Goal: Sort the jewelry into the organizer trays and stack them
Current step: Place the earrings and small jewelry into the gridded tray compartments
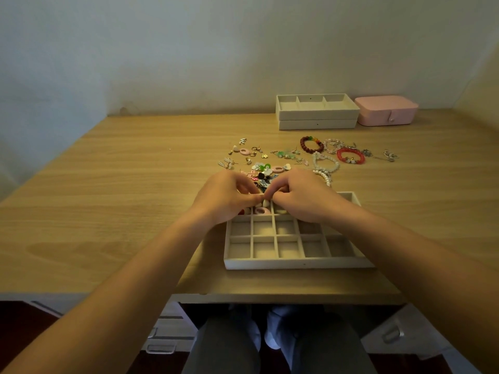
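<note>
on the table (108, 184) the left hand (226, 197) and right hand (302, 197) meet fingertip to fingertip over the far row of the grid tray (297, 263), each grip pinched on a small cream earring (266, 203) just above a cell, with a pink hoop (261, 211) lying in the cell beside it. beyond the hands lies a loose pile of earrings (259, 160), and to its right are bracelets (351, 155) of red, white and dark beads. at the back right, two stacked trays (317, 117) sit just beside a closed pink box (386, 110).
</note>
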Tool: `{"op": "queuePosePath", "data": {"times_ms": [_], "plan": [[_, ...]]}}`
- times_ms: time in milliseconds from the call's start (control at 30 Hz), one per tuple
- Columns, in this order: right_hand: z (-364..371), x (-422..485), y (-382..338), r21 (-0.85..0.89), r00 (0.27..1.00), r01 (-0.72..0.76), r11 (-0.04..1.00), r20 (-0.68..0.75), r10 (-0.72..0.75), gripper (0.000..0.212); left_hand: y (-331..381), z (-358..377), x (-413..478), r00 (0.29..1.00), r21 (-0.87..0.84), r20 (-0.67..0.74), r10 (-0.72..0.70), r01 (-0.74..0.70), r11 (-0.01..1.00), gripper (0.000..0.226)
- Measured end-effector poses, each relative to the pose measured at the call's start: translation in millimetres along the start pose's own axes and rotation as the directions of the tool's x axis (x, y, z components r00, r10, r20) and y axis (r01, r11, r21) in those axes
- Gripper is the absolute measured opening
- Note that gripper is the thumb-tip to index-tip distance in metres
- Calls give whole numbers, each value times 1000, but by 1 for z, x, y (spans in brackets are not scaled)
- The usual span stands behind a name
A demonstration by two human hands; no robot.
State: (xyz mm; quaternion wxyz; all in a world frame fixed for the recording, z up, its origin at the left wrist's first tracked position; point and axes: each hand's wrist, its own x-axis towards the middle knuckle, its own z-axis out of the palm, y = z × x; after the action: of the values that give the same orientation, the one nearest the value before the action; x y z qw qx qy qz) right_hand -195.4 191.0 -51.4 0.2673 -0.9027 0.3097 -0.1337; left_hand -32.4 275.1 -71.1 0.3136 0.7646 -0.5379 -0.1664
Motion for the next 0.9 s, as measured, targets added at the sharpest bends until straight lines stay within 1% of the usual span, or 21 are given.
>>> {"op": "queuePosePath", "data": {"times_ms": [133, 233, 333, 400, 500, 633, 700, 800, 900], "plan": [[1, 2, 2, -14, 1000, 2, 1000, 9, -1, 25, 0, 0, -1, 1000, -66, -6, -15, 14, 998, 10], [0, 1, 1, -31, 1000, 4, 1000, 12, -3, 25, -1, -1, -2, 1000, -80, 7, -7, 7, 997, 10], [-6, -2, 1, 6, 995, -4, 1000, -96, 4, 25, -3, -4, -5, 999, -117, -15, -40, 38, 992, 11], [-12, -4, 2, -45, 990, -19, 999, -140, 13, 23, -7, -6, -6, 998, -124, -22, -63, 60, 990, 18], [-18, -7, 6, -177, 996, -39, 983, -86, 24, 24, -11, -7, -11, 997, -129, -14, -79, 76, 989, 18], [-12, -6, 10, -191, 998, -60, 980, -27, 56, 24, -11, -6, -15, 997, -130, -15, -82, 79, 988, 14], [-11, -5, 9, -179, 997, -73, 981, -24, 69, 22, -10, -7, -15, 995, -118, -8, -95, 93, 989, 14], [-15, -2, 11, -92, 994, -102, 990, -59, 97, 22, -6, -8, -13, 996, -113, -3, -93, 92, 989, 12], [-20, 10, 20, -13, 984, -135, 991, -122, 133, 23, -3, -11, -4, 995, -150, -65, -81, 71, 986, 9]]}}
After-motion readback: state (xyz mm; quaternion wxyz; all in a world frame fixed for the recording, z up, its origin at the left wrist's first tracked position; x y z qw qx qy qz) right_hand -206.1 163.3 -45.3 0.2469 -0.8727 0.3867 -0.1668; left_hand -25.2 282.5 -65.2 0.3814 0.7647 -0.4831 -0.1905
